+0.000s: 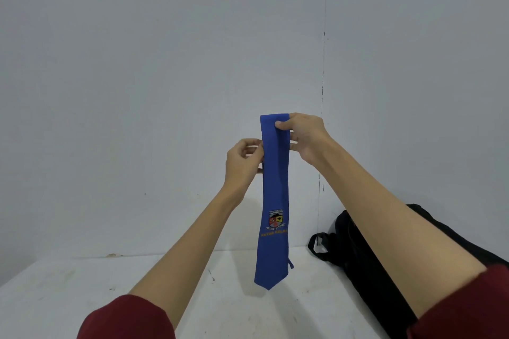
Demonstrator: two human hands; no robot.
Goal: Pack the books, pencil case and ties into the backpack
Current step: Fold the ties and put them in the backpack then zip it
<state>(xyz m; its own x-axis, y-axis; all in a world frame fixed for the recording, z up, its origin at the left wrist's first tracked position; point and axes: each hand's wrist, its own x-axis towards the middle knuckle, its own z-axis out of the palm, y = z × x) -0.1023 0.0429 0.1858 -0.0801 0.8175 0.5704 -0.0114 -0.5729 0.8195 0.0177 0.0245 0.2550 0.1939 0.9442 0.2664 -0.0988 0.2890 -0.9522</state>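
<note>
Both hands are raised in front of the wall, holding a blue tie (275, 190) between them. The right hand (304, 136) pinches the tie's folded top edge, thumb on the near face and fingers curled behind the cloth. The left hand (243, 158) sits a little lower on the tie's left edge, its fingers curled in against the fabric; it appears to grip that edge, though the fingertips are partly hidden behind the cloth. Dark red sleeves (126, 319) cover both upper arms at the bottom of the view.

The tie hangs straight down from the hands, wide end lowest, its pointed tip above the white table (68, 297) and not clearly touching it. A crest (276, 219) with a line of yellow lettering under it is sewn on the lower half. A narrow strip of the same blue cloth peeks out behind the right edge near the bottom.

To the right, under the right forearm, a black backpack (366, 261) lies on the table, its carry loop (321, 246) pointing toward the tie. The backpack and the tie are apart. Whether the backpack is open cannot be told.

Behind everything stands a plain pale wall (137, 63) with a thin vertical seam right of the hands.
</note>
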